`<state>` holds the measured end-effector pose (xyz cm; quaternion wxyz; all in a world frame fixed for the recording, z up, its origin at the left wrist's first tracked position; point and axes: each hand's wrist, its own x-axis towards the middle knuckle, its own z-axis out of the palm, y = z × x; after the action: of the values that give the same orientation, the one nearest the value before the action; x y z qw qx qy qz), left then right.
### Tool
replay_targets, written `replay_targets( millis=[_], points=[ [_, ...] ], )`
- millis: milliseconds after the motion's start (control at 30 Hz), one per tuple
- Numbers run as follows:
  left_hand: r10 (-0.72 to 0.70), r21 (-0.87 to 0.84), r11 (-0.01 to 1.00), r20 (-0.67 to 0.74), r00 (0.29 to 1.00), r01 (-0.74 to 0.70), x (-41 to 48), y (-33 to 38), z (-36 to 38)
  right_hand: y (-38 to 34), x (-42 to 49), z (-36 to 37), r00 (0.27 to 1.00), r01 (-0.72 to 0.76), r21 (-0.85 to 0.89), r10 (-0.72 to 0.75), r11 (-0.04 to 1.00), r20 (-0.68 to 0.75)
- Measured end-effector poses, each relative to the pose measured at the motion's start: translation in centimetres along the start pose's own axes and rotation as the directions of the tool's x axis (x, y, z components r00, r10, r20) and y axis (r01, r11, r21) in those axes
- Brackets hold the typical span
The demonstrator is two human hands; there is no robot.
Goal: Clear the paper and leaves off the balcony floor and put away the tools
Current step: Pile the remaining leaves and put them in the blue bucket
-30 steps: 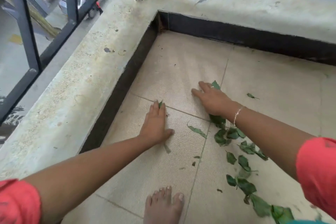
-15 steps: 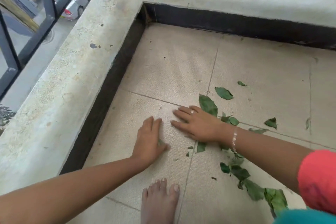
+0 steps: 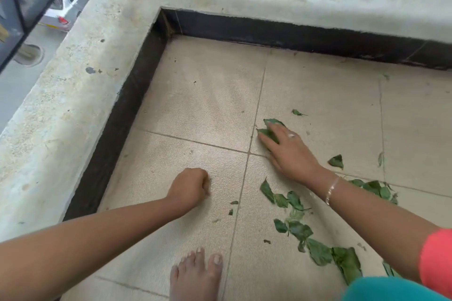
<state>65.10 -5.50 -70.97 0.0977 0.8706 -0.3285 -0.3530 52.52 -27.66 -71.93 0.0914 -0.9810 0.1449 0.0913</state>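
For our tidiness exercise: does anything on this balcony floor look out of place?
Yes: green leaves lie scattered on the tiled floor, some under the right hand, most in a loose trail behind it.

Surface: balcony floor, beige textured tiles, with grout lines crossing near the centre.
Border: dark skirting along the left and far edges, meeting at one corner.
Leaf trail: green leaves scattered from the centre to the lower right.
Covered leaves: two leaves lie partly under the flat right hand.
Single leaves: small leaf beyond the hand; torn leaf just right of it.
Fragments: leaf bits beside the grout line.
Foot: bare foot flat on the near tile.
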Motion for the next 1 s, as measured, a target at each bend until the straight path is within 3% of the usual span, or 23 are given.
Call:
replay_targets(
  millis=[100,167,267,367,433,533,700,800,867,933,967,1000],
  points=[
    [0.116,-0.320,0.946,0.186,0.976,-0.051,1.4,3.6,-0.7,1.7,-0.2,0.2,0.998,0.034,-0.074,-0.031,0.997,0.047],
    [0.253,-0.468,0.880,0.306,0.918,-0.087,1.7,5.8,-1.3,3.9,-2.5,-0.5,0.982,-0.135,0.008,0.135,0.991,-0.131],
    [0.270,-0.348,0.921,0.241,0.932,-0.177,2.2,5.9,-1.8,6.3,-3.7,-1.2,0.898,-0.304,0.192,0.348,0.933,-0.270],
    [0.161,-0.217,0.967,0.125,0.979,-0.131,2.1,3.9,-1.9,7.1,-0.3,-1.6,0.935,-0.323,0.225,0.346,0.919,-0.073],
    [0.109,-0.182,0.979,0.070,0.992,-0.095,1.8,2.3,-1.9,6.8,2.1,-1.5,0.951,-0.302,0.253,0.311,0.919,0.007],
    [0.094,-0.151,0.985,0.073,0.993,-0.082,1.3,1.3,-1.6,4.1,2.9,-1.2,0.985,-0.171,0.148,0.168,0.974,0.029],
    [0.192,-0.072,0.981,0.151,0.970,-0.183,0.4,2.2,-0.6,-3.1,-4.3,2.9,0.987,0.144,0.008,-0.144,0.990,0.075],
    [0.223,-0.052,0.975,0.165,0.961,-0.217,0.2,2.3,-0.1,-2.3,-10.0,5.1,0.951,0.303,-0.050,-0.299,0.952,0.077],
    [0.229,-0.056,0.973,0.144,0.963,-0.223,0.1,2.1,-0.2,0.2,-13.3,4.6,0.982,0.179,-0.071,-0.175,0.981,0.065],
    [0.220,-0.047,0.975,0.066,0.973,-0.217,0.2,2.0,-0.7,3.9,-16.5,3.2,0.996,-0.062,-0.131,0.070,0.989,0.057],
    [0.212,-0.046,0.976,0.012,0.977,-0.211,0.3,1.9,-1.1,5.8,-17.9,2.4,0.975,-0.205,-0.166,0.217,0.964,0.053],
    [0.205,-0.047,0.977,-0.045,0.978,-0.207,0.5,1.8,-1.4,7.4,-18.9,1.9,0.917,-0.395,-0.074,0.398,0.916,0.019]
  ],
)
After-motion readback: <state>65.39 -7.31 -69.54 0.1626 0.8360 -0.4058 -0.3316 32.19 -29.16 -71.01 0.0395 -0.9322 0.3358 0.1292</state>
